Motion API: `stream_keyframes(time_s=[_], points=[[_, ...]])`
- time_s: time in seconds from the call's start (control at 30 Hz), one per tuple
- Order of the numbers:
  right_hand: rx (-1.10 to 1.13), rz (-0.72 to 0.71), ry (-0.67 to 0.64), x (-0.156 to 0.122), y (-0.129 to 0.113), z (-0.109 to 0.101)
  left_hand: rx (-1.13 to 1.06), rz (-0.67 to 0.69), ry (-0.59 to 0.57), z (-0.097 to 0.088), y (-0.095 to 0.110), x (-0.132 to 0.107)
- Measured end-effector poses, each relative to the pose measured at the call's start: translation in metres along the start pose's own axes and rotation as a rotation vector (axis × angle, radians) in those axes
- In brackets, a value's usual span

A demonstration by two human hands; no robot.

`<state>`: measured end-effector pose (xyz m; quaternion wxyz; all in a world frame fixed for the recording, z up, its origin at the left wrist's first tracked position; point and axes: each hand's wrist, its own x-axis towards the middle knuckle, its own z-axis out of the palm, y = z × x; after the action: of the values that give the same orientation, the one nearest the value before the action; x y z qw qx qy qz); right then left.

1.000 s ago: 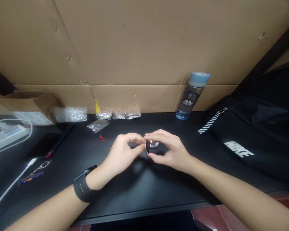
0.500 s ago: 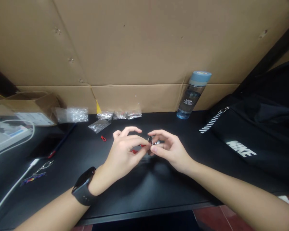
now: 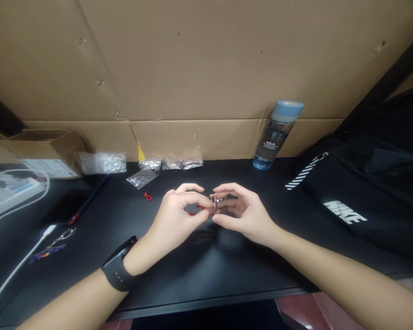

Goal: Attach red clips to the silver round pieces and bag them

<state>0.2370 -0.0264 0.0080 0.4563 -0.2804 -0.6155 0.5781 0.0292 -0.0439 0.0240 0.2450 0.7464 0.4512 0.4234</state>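
Both hands meet over the middle of the black table [image 3: 206,275]. My right hand [image 3: 242,213] pinches a small silver metal ring [image 3: 215,203] between thumb and forefinger. My left hand [image 3: 177,215], with a black watch [image 3: 119,270] on its wrist, pinches a small red piece [image 3: 199,207] and holds it against the ring. Much of both small parts is hidden by the fingers. Another small red piece [image 3: 147,196] lies loose on the table to the left.
Several clear plastic bags [image 3: 158,165] of small parts lie along the cardboard wall. A blue-capped water bottle [image 3: 274,135] stands at the back right, a black bag [image 3: 365,183] at the right. A cardboard box [image 3: 41,149], white cables [image 3: 17,270] and a keyring [image 3: 51,245] are at the left.
The hands stayed together over the table; the left fingers re-gripped from a pinch to spread and back, and the ring turned edge-on in the right hand.
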Motion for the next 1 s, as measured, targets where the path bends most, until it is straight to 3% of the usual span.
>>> stream_keyframes(time_s=[0.13,0.3,0.43,0.6,0.73,1.0], points=[[-0.070,-0.054,-0.001,-0.001,-0.001,0.001,-0.062,-0.011,0.022,0.001,-0.002,0.000],[-0.135,-0.102,0.020,-0.001,0.000,0.002,0.152,0.006,0.004,-0.002,0.001,0.001],[-0.173,-0.130,0.026,-0.001,0.001,0.000,0.290,0.101,0.003,-0.003,0.004,-0.001],[-0.240,-0.173,0.013,-0.002,0.000,-0.001,0.321,0.108,0.064,-0.001,0.005,-0.004],[-0.389,-0.276,-0.046,-0.001,-0.001,-0.005,0.172,0.007,-0.022,-0.003,0.003,-0.003],[-0.665,-0.492,-0.228,0.000,-0.010,-0.012,-0.388,-0.171,-0.260,-0.010,0.000,0.004]])
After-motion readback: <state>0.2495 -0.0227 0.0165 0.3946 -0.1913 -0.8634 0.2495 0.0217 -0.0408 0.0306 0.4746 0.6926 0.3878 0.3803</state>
